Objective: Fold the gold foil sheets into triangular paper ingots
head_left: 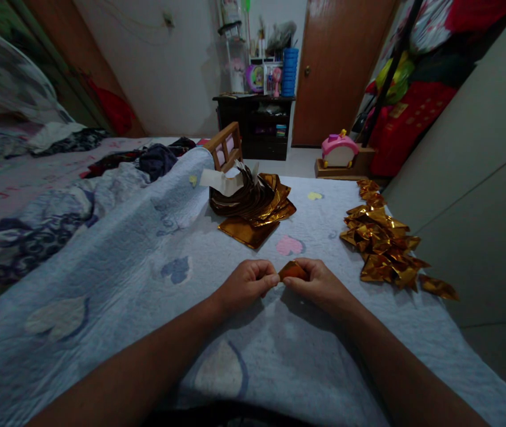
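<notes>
Between my two hands is a small folded piece of gold foil paper (pixel 293 271), held just above the bed cover. My left hand (pixel 253 280) pinches its left corner between thumb and fingertips. On the other side, my right hand (pixel 317 283) grips the right part, thumb in front and fingers behind. Beyond my hands a fanned stack of gold foil paper sheets (pixel 257 198) lies on the cover, with one flat sheet (pixel 249 231) at its front. To the right sits a pile of folded gold foil pieces (pixel 380 240).
A pale blue quilted cover (pixel 146 332) with heart shapes lies under everything. Rumpled clothes (pixel 155 160) are at the left. Farther back stand a dark cabinet (pixel 253 127), a wooden door (pixel 324 71) and a pink toy (pixel 339 150). A pale panel (pixel 466 154) borders the right.
</notes>
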{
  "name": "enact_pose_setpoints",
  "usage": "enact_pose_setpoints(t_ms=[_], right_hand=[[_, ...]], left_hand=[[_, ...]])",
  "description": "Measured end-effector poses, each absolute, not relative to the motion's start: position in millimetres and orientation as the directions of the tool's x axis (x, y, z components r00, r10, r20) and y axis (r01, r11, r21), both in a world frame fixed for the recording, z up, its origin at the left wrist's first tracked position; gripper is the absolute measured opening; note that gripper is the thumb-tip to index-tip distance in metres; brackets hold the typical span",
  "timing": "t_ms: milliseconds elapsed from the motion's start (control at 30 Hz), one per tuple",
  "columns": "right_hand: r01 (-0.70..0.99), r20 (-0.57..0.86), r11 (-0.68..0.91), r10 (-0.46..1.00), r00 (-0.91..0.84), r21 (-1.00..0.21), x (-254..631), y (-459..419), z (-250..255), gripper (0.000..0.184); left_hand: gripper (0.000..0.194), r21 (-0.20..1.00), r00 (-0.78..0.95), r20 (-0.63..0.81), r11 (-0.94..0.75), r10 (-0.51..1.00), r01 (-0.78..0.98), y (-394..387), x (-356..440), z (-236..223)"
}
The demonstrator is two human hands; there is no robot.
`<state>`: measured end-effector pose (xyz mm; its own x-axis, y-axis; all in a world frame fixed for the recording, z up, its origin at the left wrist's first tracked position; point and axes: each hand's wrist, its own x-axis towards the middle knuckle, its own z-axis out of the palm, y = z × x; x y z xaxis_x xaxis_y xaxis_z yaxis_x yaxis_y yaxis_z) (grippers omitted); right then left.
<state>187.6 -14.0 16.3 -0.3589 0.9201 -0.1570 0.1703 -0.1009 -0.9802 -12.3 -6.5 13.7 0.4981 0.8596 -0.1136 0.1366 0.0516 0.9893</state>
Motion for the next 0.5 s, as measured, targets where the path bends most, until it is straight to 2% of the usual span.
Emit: enact_pose_setpoints(t_ms=[267, 500], right_hand=[[0.188, -0.205, -0.135, 0.88, -0.428, -0.973, 193, -12, 19, 0.026], [0.215, -0.25, -0.174, 0.881, -0.402, -0.961, 216, -7, 17, 0.035]], left_hand=[[0.034, 0.992, 0.532, -0.103, 0.052, 0.84, 0.111, -8, -13, 11], [0.039, 0.993, 0.485, -0.109, 0.073, 0.867, 0.093, -4, -19, 14]])
